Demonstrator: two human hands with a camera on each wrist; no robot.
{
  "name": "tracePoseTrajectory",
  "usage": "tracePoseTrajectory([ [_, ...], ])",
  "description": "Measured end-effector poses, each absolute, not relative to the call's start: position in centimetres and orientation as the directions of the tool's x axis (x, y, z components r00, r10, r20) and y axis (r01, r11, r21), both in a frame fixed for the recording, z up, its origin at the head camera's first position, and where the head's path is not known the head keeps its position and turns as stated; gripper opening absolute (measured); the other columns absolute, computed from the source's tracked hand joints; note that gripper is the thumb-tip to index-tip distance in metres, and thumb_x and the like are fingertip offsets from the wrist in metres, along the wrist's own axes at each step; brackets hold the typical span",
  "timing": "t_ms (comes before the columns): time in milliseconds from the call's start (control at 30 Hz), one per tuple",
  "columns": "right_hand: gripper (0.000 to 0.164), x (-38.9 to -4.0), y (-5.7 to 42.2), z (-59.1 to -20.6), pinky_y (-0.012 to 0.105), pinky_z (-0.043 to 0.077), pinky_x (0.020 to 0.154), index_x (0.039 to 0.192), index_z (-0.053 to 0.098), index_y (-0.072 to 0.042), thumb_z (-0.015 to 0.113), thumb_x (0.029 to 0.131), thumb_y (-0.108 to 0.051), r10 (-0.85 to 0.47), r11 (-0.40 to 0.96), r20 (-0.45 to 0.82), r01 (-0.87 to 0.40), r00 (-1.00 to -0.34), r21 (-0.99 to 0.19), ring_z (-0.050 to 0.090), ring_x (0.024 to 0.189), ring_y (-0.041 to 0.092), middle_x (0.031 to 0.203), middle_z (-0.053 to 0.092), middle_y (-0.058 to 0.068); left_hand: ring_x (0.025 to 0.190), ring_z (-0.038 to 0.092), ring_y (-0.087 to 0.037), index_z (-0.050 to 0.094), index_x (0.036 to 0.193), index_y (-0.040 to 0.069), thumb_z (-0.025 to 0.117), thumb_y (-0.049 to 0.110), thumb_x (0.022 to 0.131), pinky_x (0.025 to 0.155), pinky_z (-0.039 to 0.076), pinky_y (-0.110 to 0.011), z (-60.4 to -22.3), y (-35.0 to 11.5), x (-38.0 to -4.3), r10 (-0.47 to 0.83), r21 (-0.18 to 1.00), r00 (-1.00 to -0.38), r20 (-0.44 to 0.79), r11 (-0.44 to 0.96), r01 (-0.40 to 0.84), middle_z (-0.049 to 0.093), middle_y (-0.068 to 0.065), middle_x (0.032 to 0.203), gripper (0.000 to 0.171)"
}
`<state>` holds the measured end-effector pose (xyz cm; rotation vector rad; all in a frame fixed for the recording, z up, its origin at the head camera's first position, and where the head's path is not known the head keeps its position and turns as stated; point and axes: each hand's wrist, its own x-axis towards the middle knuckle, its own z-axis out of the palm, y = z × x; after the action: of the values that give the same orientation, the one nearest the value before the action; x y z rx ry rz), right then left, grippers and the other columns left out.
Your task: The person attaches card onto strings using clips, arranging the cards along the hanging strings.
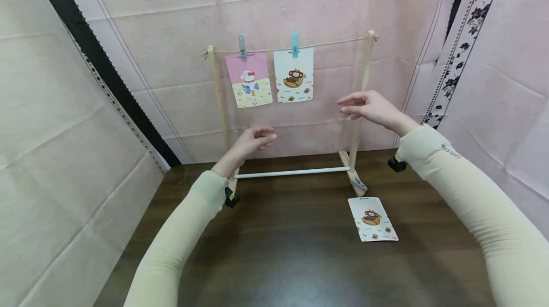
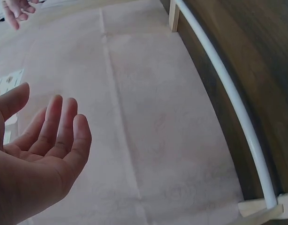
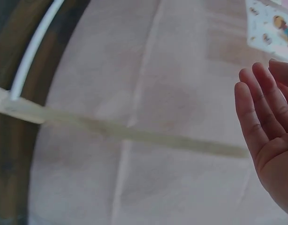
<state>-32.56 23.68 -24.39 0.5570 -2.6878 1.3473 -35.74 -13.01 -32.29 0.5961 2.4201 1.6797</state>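
Left grip [image 1: 252, 142] and right grip [image 1: 372, 107], both loosely spread, hover above a brown table [image 1: 274, 240] before pale fabric [image 1: 171, 54].

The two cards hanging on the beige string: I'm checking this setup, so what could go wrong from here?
One light-blue plastic clothespin holds the hanging white rectangular monkey-print card, which might twist or slip. The right hand, seemingly near the pale wooden right post, could bump it.

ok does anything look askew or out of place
A loose card lies on the table, while the pink and yellow card and white card hang from the string. A clip sits at the rack's right foot, off the string. Nothing looks spilled.
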Motion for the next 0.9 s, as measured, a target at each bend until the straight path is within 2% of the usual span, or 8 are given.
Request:
tracePoseTrajectory([
  [133, 0.041, -32.0, 25.4, -26.7, 0.031, 0.057, 0.083, 0.134, 0.061, 0.000, 0.065, 0.101, -0.023, -0.269, 0.579, 0.202, -0.325, -0.942, -0.748, 0.070, 0.097, 0.017, 0.124, 0.068, 0.019, 0.105, 0.064, -0.026, 0.059, 0.135, 0.004, 0.067, 0.027, 0.099, 0.091, 0.054, -0.038, -33.3, -12.6, -35.3, 0.431, 0.910, -0.898, 0.087, 0.333, 0.248, 0.064, -0.014, 0.124, 0.043],
  [367, 0.045, -30.5, 28.9, -30.3, 0.026, 0.057, 0.080, 0.138, 0.054, 0.006, 0.063, 0.102, -0.020, -0.257, 0.597, 0.165, -0.291, -0.952, -0.747, 0.068, 0.087, 0.005, 0.134, 0.059, 0.028, 0.098, 0.066, -0.024, 0.060, 0.135, 0.004, 0.066, 0.025, 0.100, 0.085, 0.054, -0.034, -35.2, -12.1, -35.0, 0.465, 0.894, -0.883, 0.069, 0.365, 0.262, 0.066, -0.020, 0.123, 0.041],
  [567, 0.045, -28.3, 31.5, -33.6, 0.029, 0.058, 0.081, 0.140, 0.049, 0.010, 0.060, 0.102, -0.012, -0.252, 0.542, 0.128, -0.250, -0.959, -0.803, 0.069, 0.089, 0.005, 0.130, 0.060, 0.030, 0.098, 0.066, -0.022, 0.059, 0.136, 0.005, 0.067, 0.025, 0.099, 0.085, 0.055, -0.033, -36.7, -12.1, -34.6, 0.477, 0.905, -0.878, 0.038, 0.355, 0.232, 0.067, -0.016, 0.122, 0.042],
  [633, 0.045, -27.6, 32.2, -34.9, 0.030, 0.057, 0.082, 0.140, 0.049, 0.010, 0.061, 0.102, -0.011, -0.240, 0.513, 0.119, -0.230, -0.964, -0.827, 0.069, 0.092, 0.005, 0.127, 0.065, 0.023, 0.098, 0.066, -0.023, 0.059, 0.135, 0.005, 0.067, 0.024, 0.099, 0.086, 0.055, -0.034, -37.2, -12.3, -34.4, 0.482, 0.915, -0.876, 0.029, 0.339, 0.218, 0.067, -0.014, 0.121, 0.042],
  [800, 0.045, -26.1, 33.6, -37.8, 0.031, 0.057, 0.084, 0.138, 0.054, 0.005, 0.065, 0.100, -0.017, -0.189, 0.440, 0.102, -0.177, -0.977, -0.880, 0.069, 0.098, 0.008, 0.114, 0.072, -0.007, 0.105, 0.066, -0.028, 0.060, 0.135, 0.005, 0.067, 0.023, 0.100, 0.089, 0.055, -0.036, -38.6, -13.2, -33.8, 0.481, 0.928, -0.876, 0.023, 0.316, 0.198, 0.066, -0.014, 0.122, 0.040],
  [900, 0.040, -25.1, 34.3, -39.3, 0.031, 0.058, 0.083, 0.135, 0.059, -0.001, 0.066, 0.100, -0.019, -0.168, 0.402, 0.109, -0.169, -0.980, -0.900, 0.070, 0.098, 0.009, 0.109, 0.072, -0.014, 0.106, 0.066, -0.028, 0.061, 0.133, 0.006, 0.068, 0.024, 0.099, 0.087, 0.055, -0.034, -39.9, -13.8, -33.4, 0.468, 0.930, -0.884, 0.021, 0.316, 0.189, 0.067, -0.013, 0.120, 0.039],
])
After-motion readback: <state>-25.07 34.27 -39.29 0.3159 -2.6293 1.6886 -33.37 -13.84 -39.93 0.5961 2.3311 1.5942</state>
